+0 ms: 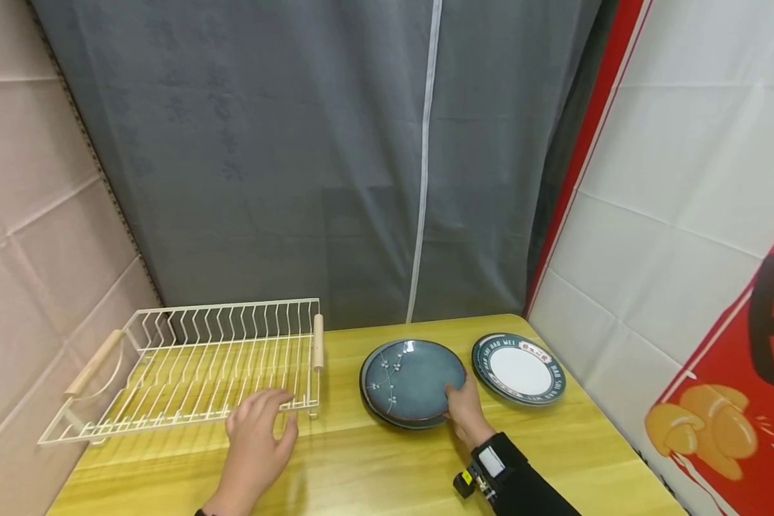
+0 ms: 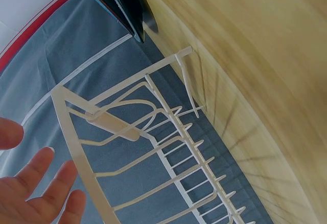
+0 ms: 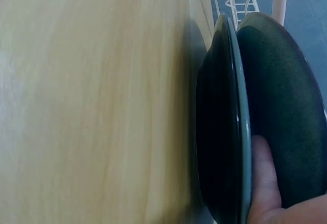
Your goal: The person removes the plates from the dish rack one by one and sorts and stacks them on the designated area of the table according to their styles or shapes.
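My right hand (image 1: 468, 412) pinches the right edge of a blue-grey plate (image 1: 413, 380) with a white blossom-branch pattern. In the right wrist view, a finger lies beneath this upper plate (image 3: 278, 91), in the gap above a second dark plate (image 3: 219, 121). The upper plate is tilted up from the lower one on the hand's side. My left hand (image 1: 258, 444) is open with nothing in it, close to the front rail of a white wire dish rack (image 2: 82, 152). The rack's slots hold no plates.
White plates with green lettered rims (image 1: 521, 368) are stacked at the table's right. The rack has wooden handles (image 1: 319, 342) at both ends. A grey curtain (image 1: 264, 158) hangs behind the wooden table (image 1: 361, 473), with white cloth walls at the sides.
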Tool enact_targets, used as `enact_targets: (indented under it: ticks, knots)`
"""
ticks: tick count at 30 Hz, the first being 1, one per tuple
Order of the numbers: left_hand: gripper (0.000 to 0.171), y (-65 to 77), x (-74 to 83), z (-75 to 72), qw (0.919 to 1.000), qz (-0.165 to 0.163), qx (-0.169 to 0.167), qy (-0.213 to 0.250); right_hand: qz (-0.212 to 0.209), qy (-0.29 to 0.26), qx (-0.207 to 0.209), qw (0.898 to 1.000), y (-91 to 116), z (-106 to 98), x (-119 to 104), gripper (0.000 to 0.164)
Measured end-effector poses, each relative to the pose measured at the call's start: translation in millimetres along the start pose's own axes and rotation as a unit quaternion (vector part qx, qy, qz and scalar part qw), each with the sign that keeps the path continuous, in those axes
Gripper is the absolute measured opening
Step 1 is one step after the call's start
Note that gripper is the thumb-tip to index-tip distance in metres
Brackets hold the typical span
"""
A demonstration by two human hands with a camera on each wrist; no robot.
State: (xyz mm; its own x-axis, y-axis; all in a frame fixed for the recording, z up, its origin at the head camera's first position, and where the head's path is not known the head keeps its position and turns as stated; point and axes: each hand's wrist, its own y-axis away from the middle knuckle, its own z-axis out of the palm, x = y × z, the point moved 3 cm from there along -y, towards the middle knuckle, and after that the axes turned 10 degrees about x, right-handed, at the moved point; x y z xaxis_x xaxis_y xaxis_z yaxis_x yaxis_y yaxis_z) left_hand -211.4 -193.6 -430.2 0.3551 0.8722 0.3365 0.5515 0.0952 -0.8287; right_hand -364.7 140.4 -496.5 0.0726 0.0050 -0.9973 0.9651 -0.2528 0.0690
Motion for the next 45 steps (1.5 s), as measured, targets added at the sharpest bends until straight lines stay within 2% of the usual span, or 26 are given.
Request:
enact_targets:
  ticks: [9, 20, 32, 37, 45]
  knots:
    - [0.035, 3.8, -1.2, 2.3, 1.0, 0.007, 0.001, -0.003, -0.043, 0.047, 0.005, 0.998, 0.8, -4.2, -9.9, 0.072]
    - [0.034, 6.1, 1.0, 2.5, 1.0, 0.0, -0.004, -0.007, -0.075, 0.056, -0.035, 0.995, 2.0, -2.5, -16.1, 0.077]
    - [0.034, 7.1, 1.0, 3.0, 1.0, -0.002, -0.002, -0.005, -0.079, 0.082, -0.045, 0.992, 1.7, -4.4, -7.6, 0.08]
    - [0.035, 7.5, 0.9, 3.1, 1.0, 0.0, 0.001, -0.005, -0.086, 0.077, -0.046, 0.992, 4.9, -8.3, -10.0, 0.077]
    - [0.037, 8.1, -1.8, 2.3, 0.9999, -0.002, -0.001, -0.011, -0.121, 0.104, -0.041, 0.986, 8.8, -12.7, -23.6, 0.07]
